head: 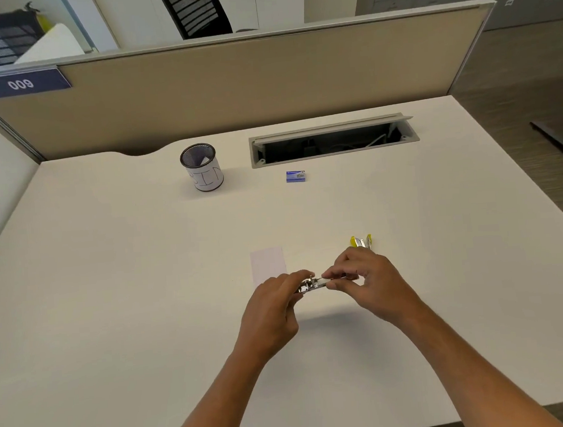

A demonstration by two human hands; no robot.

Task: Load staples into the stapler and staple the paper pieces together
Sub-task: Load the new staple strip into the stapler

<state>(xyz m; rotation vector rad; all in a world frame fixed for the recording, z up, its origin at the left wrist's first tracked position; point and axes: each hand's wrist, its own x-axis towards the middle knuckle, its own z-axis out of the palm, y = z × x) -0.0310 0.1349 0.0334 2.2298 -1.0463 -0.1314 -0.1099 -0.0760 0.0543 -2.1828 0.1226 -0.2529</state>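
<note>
Both hands over table (112,292) — left hand (270,310) & right hand (368,284), each grip pinching silver stapler (312,285); paper (267,264) just behind, staple box (295,176) farther back.

White desk (112,292) bears mesh cup (201,167), staple box (295,176), paper (267,264).
</note>
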